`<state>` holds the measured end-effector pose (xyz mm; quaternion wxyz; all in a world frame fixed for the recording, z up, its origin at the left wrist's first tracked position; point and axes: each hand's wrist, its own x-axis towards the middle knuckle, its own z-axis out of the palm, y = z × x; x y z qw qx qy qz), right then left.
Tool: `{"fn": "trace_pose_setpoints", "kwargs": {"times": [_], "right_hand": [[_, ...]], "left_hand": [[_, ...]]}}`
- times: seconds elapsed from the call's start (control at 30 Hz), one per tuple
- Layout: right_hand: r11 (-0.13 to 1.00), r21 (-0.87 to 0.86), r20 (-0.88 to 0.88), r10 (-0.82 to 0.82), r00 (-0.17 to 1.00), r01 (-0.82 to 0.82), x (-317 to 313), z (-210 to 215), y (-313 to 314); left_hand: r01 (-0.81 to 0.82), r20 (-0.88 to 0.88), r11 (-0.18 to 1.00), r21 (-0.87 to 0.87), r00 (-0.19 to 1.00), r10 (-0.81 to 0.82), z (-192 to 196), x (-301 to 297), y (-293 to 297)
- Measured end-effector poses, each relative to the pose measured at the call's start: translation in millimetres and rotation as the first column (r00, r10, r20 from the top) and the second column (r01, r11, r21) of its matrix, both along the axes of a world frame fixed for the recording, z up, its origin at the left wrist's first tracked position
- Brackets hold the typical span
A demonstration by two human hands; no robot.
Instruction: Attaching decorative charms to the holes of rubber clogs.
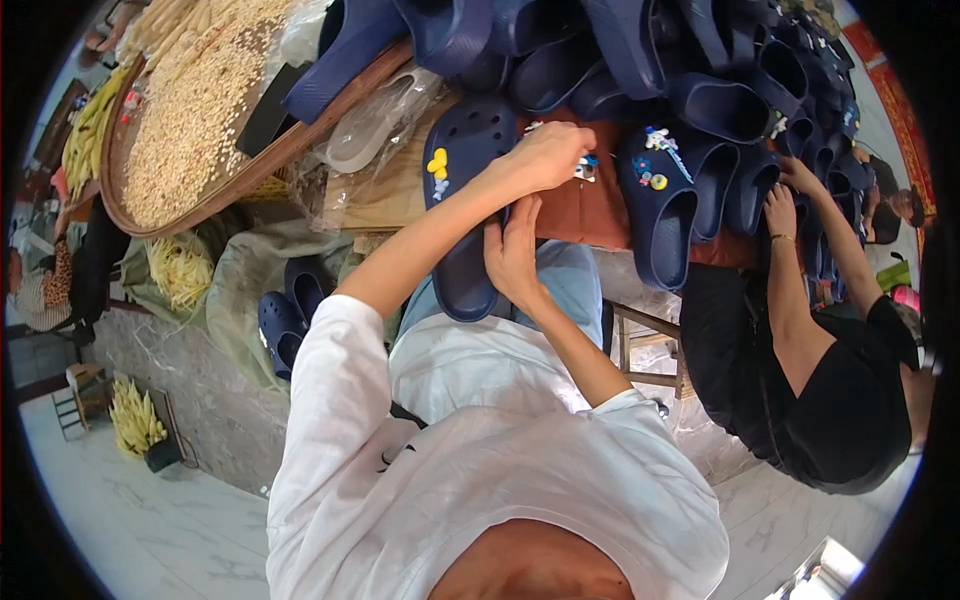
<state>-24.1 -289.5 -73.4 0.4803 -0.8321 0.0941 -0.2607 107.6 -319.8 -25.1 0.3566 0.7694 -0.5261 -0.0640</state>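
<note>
A navy clog lies toe away from me, its heel end past the table edge above my lap. Yellow and pale blue charms sit on its perforated upper. My left forearm crosses over the clog and hides its middle. My left hand is closed, fingertips bent down beside a small white and blue charm on the reddish-brown cloth; whether they grip anything is hidden. My right hand holds the clog's right side, fingers pointing away from me. Another navy clog with several charms stands to the right.
Many navy clogs are heaped along the back and right. At far left, a round woven tray holds pale kernels. A clear-bagged grey slipper lies nearby. On the right, a co-worker's hands reach into the clogs.
</note>
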Motion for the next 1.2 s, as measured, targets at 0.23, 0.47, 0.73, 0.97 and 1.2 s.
{"fn": "trace_pose_setpoints", "kwargs": {"times": [0.23,0.47,0.73,0.97,1.2], "right_hand": [[0.999,0.025,-0.017,-0.021,1.000,0.021,1,-3,-2],[0.989,0.149,0.040,-0.005,0.999,-0.001,-1,8,-3],[0.939,-0.342,0.248,0.137,0.959,-0.046,16,67,-3],[0.837,-0.535,0.150,0.232,0.961,-0.119,23,51,3],[0.801,-0.593,0.198,0.242,0.950,-0.080,29,38,0]], "left_hand": [[-0.041,0.085,0.981,-0.190,0.995,0.058,30,-13,20],[-0.555,-0.341,0.784,-0.278,0.820,0.460,18,-10,148],[-0.749,-0.745,0.615,-0.246,0.552,0.374,-27,-48,172],[-0.733,-0.608,0.671,-0.113,0.585,0.537,-45,-28,168],[-0.692,-0.196,0.697,-0.186,0.722,0.664,-27,-42,166]]}}
